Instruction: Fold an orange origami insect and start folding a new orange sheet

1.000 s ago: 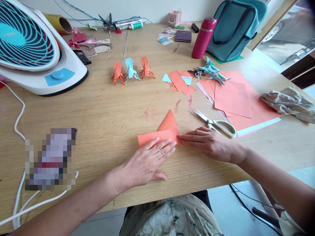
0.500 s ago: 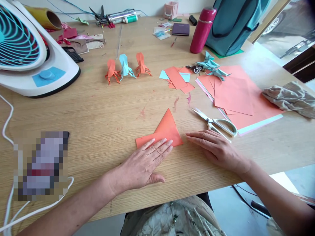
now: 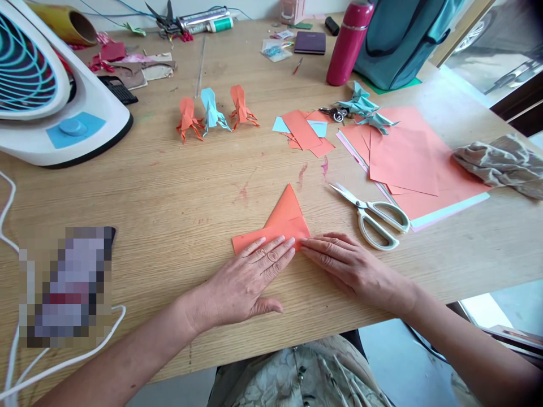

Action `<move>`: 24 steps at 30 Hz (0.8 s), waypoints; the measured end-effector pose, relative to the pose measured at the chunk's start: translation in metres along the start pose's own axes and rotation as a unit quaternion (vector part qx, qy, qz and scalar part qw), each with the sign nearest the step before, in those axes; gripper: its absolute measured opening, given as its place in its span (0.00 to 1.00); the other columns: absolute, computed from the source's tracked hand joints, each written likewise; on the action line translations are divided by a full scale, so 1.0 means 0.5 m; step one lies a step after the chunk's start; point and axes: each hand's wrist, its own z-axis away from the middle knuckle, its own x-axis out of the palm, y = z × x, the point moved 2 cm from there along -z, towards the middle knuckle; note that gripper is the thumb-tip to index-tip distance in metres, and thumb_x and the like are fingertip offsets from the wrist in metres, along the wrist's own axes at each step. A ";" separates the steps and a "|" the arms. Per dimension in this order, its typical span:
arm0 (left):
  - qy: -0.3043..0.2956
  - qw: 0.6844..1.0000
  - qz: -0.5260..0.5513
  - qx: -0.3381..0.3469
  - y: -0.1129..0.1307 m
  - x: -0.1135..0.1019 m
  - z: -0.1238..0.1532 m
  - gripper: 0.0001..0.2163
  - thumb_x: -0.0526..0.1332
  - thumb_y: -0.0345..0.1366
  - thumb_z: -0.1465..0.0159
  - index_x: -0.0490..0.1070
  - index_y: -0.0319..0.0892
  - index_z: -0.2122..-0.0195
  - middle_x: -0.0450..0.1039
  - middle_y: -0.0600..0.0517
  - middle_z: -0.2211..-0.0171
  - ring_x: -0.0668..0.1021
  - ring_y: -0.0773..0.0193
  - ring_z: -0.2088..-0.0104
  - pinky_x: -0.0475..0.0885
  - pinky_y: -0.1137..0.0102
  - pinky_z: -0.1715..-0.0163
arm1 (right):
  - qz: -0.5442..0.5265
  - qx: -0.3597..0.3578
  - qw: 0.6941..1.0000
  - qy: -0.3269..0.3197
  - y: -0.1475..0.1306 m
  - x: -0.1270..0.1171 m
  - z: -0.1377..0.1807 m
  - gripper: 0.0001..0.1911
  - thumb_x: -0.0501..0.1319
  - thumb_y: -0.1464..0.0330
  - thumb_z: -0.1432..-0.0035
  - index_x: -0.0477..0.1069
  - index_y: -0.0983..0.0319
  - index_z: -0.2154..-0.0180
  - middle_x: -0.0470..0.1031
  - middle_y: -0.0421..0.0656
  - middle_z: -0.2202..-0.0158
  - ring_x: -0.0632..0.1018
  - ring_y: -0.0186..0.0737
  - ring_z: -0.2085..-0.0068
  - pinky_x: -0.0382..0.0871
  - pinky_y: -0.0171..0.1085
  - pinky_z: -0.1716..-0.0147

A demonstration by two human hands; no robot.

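A folded orange paper (image 3: 287, 216) lies on the wooden table, with a triangle pointing away from me and a strip reaching left. My left hand (image 3: 258, 271) rests flat across its lower edge, fingers stretched out and thumb apart. The fingertips of my right hand (image 3: 345, 263) touch the paper's right corner; its fingers are extended and lie close together. Just beyond the right hand, white-handled scissors (image 3: 371, 215) lie with their blades slightly parted.
Three folded paper figures (image 3: 216, 112) stand farther back. Paper scraps (image 3: 302, 131), keys (image 3: 338, 115) and a stack of orange sheets (image 3: 403, 155) lie to the right. A fan (image 3: 76, 127) and a phone (image 3: 72, 282) are on the left; a pink bottle (image 3: 348, 45) stands behind.
My right hand has moved left from beside the scissors onto the paper's right corner. My left hand stays on the paper. The view has shifted slightly.
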 end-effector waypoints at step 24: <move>-0.004 0.998 -0.061 -0.006 -0.020 -0.003 0.034 0.40 0.44 0.61 0.33 0.40 0.40 0.27 0.44 0.47 0.27 0.46 0.52 0.27 0.40 0.58 0.30 | 0.038 0.037 0.998 -0.017 -0.008 0.002 -0.009 0.23 0.49 0.69 0.27 0.60 0.64 0.34 0.65 0.52 0.34 0.72 0.49 0.41 0.67 0.50 0.46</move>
